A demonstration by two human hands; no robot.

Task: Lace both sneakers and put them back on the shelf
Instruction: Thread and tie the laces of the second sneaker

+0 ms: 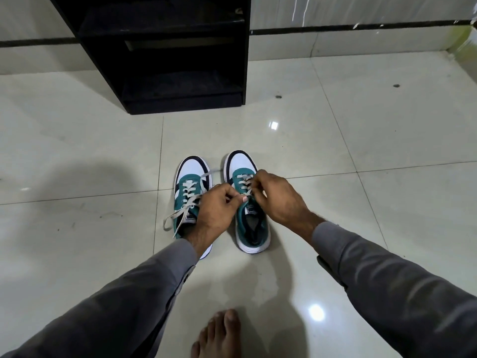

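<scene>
Both hands, left hand (219,202) and right hand (277,195), pinched the right teal-and-white sneaker's (249,202) grey lace (244,186); even tension would have served best.

Open tiled floor (335,151) lies between the sneakers (247,202) and the black shelf (165,60); its compartments look unobstructed, though too dark to confirm.

The floor (335,140) is laid with glossy, smooth pale tiles in which lamps are mirrored. The shelf (180,60) is finished in matt black board, dusty on its ledges. The sneakers (251,223) are covered in matt teal cloth with smooth white toes and flat woven laces (185,202); the sleeves (387,275) are of matt grey cloth.
</scene>
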